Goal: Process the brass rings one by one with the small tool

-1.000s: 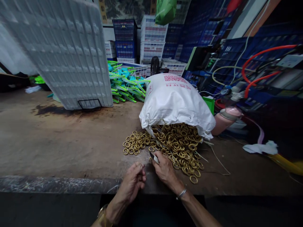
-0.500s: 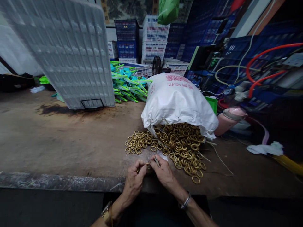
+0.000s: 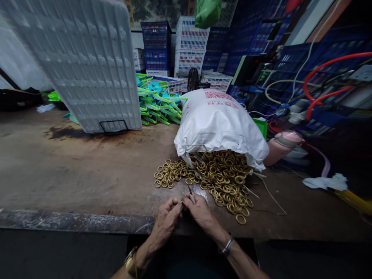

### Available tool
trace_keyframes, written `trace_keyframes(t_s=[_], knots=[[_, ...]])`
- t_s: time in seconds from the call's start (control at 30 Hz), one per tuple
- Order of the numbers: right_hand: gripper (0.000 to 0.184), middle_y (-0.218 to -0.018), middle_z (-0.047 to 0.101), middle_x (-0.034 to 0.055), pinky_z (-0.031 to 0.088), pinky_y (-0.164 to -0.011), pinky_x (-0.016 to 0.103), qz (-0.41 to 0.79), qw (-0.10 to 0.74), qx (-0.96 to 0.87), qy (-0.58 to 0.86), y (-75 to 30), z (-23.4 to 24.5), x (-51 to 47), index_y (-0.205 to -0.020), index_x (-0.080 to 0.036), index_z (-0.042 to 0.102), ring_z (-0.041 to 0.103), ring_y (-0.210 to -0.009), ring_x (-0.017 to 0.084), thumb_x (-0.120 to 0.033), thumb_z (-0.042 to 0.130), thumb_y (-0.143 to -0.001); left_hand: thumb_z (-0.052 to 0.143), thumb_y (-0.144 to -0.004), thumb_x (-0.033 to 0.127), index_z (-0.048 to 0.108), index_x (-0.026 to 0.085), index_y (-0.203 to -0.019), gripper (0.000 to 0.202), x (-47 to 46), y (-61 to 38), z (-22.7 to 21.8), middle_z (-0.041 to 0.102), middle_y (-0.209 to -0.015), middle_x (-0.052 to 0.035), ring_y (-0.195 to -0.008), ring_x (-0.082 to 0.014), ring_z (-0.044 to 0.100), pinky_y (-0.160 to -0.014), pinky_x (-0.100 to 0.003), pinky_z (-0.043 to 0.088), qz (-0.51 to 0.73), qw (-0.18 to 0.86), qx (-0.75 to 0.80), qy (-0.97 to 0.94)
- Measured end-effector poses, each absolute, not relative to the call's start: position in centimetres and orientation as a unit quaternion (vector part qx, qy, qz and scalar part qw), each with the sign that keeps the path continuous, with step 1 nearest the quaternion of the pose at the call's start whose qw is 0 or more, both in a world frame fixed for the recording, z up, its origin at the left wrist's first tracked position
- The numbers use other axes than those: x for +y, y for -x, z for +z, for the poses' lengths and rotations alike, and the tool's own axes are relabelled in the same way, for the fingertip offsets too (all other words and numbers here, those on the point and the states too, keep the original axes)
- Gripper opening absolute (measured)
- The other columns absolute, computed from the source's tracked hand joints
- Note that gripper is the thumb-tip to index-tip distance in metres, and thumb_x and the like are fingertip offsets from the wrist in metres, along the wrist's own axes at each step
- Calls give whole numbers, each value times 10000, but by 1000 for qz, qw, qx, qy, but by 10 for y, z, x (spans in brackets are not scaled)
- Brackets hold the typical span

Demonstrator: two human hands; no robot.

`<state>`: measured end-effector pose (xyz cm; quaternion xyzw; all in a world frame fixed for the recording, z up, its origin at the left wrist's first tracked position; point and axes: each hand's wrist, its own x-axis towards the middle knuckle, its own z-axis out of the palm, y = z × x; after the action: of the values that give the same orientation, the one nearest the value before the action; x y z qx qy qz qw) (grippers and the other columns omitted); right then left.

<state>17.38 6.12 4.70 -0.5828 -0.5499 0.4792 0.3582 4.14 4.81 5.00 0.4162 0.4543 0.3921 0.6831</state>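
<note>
"What have your fingers got hold of?"

"My left hand is pinched narrow, thumb against finger, on a small brassy piece. A ring, I think, though my own fingertips cover most of it. My right hand is closed round a slim tool, its dark point sticking out ahead of my fingers. I can't tell whether it's a knife."

"And the other rings?"

"The main pile lies beyond my right hand and off to its right, spilling out of the white sack. A smaller spread lies ahead of my left fingers on the table, joined to the pile at one side. Neither hand touches those."

"So which step are you on?"

"Close handwork on one piece, I'd judge: both hands low by the table's near edge, fingertips almost meeting. Whether my right fingertips touch the brassy piece as well, I can't make out."

"What does the next move call for?"

"To my mind, a firm left pinch, so the piece can't slip, and a small, careful turn of the right wrist, with that dark point kept clear of my left thumb."
</note>
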Motion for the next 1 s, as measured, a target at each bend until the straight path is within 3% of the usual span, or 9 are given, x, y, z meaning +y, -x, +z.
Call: trace_keyframes(t_s=[0.1,0.3,0.43,0.53,1.0], knots=[[222,-565,416,-53,320,-529,209,450,349,-578,585,-172,49,61,-625,-186,462,381,-557,96,-370,465,-750,539,-734,522,463,176,-631,369,46,-41,48,310,-400,102,-342,-36,205,-357,-180,146,360,727,446,-378],[221,-583,473,-30,315,-526,213,407,337,-610,590,-176,46,59,-677,-189,473,421,-548,108,-334,371,-809,586,-723,468,469,171,-727,319,44,-40,48,459,-584,63,-376,-15,258,-358,-159,143,394,758,410,-319],[140,-585,511,-16,257,-528,226,268,242,-708,607,-179,42,51,-704,-196,503,434,-540,114,-160,381,-761,564,-745,470,440,178,-717,319,45,-40,47,442,-583,71,-374,-13,249,-352,-156,144,409,743,412,-334],[207,-629,565,-5,238,-541,232,225,176,-753,592,-179,39,46,-770,-198,535,463,-558,115,-69,398,-686,551,-747,495,421,187,-733,335,46,-40,44,434,-579,77,-375,-13,243,-357,-157,150,411,732,420,-345],[241,-703,613,17,251,-558,239,217,127,-771,585,-177,45,45,-819,-194,536,511,-609,131,-73,379,-682,554,-725,528,427,190,-719,361,48,-37,35,391,-560,73,-434,-47,269,-413,-194,186,419,695,429,-396]])
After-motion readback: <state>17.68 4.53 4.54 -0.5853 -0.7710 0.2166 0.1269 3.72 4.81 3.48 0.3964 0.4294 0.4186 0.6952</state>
